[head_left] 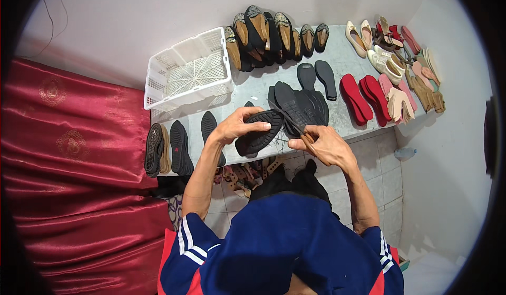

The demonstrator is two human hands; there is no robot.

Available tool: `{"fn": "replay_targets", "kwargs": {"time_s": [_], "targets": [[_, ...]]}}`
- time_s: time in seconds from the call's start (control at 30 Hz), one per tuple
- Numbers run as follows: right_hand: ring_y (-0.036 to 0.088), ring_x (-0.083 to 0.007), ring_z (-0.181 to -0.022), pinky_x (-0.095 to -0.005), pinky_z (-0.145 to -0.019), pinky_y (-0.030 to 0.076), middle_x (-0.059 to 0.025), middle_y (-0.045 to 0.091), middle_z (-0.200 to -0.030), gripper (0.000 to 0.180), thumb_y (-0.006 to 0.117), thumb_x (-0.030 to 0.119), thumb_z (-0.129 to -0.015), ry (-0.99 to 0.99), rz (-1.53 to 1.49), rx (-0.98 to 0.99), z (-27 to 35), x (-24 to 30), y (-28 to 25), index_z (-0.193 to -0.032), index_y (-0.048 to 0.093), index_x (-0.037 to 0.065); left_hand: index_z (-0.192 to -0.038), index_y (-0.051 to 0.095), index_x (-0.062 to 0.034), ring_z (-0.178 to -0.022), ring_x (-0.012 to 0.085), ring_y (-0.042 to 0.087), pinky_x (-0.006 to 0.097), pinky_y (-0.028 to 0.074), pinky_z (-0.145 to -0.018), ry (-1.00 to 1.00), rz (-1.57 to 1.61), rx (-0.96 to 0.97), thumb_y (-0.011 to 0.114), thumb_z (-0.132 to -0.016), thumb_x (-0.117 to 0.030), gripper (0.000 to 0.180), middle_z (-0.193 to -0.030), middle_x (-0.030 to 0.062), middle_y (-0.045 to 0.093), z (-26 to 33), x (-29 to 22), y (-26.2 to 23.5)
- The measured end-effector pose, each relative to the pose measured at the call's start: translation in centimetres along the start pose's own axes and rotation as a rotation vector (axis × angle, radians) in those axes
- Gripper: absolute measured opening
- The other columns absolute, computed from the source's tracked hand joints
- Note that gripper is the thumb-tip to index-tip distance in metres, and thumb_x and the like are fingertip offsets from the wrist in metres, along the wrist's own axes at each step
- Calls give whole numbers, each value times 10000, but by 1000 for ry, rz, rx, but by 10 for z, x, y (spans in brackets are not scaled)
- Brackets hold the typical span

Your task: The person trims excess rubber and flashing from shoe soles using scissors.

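Observation:
My left hand point(240, 128) grips a black ridged shoe sole point(256, 143), its thumb on top, held up above the front edge of the table. Closed around the brown handles of a pair of scissors point(307, 138) is my right hand point(328, 146). The dark blades point up and left, meeting the toe end of the sole; whether they touch it I cannot tell. Just behind both hands lies a spread stack of black soles point(300, 104). Two more flat black soles point(326, 79) rest behind that stack.
A white plastic basket point(190, 94) stands at the back left. Near it are several dark loafers point(256, 28). Red soles point(356, 100), white shoes point(387, 63) and pale insoles point(400, 105) lie at right. Black soles point(181, 147) line the left end. A bottle point(405, 153) lies on the floor.

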State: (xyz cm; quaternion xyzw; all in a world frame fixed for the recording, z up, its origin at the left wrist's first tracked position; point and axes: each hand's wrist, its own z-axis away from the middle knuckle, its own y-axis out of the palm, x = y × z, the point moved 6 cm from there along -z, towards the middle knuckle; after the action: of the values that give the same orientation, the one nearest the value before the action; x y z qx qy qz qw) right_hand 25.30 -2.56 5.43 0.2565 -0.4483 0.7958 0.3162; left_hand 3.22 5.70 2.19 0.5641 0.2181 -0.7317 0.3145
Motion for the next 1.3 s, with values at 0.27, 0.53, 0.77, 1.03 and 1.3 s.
{"fn": "replay_targets", "kwargs": {"time_s": [0.27,0.53,0.77,1.03,1.3], "targets": [[578,-205,-627,-392,-605,460,-108,571,-624,811,689,788,-782,101,-90,-58,-50,-30,57,-738,619,-18,-1148,686,3,-913,136,639,286,512,-832,254,-406,-690,857,-832,-342,498,-958,63,694,-21,76,-46],[597,-210,-609,-383,-595,470,-111,602,-631,766,677,764,-815,102,-238,-94,-56,-57,82,-738,637,3,-1190,582,-20,-912,232,674,352,565,-741,-375,1348,-156,596,-896,-742,780,-1055,130,677,-18,178,105],[492,-118,-525,-323,-497,419,-21,481,-589,682,664,662,-910,-40,-314,-108,-33,-29,65,-721,539,19,-1193,612,-55,-1032,251,666,342,585,-894,311,1573,-536,735,-949,-392,434,-1125,92,675,-45,145,89],[468,-131,-566,-346,-517,398,-46,512,-597,627,696,604,-917,-183,-447,-245,-32,-14,54,-802,578,-1,-1191,664,-30,-1038,212,722,310,639,-826,460,1293,-589,718,-925,-12,272,-1161,130,729,-33,85,48],[501,-155,-585,-356,-542,423,-70,541,-635,638,683,618,-924,-137,-544,-296,-38,-1,54,-901,604,-15,-1560,339,-141,-1014,136,674,246,594,-785,510,923,-785,713,-907,51,776,-1193,31,640,-8,38,52]]}}
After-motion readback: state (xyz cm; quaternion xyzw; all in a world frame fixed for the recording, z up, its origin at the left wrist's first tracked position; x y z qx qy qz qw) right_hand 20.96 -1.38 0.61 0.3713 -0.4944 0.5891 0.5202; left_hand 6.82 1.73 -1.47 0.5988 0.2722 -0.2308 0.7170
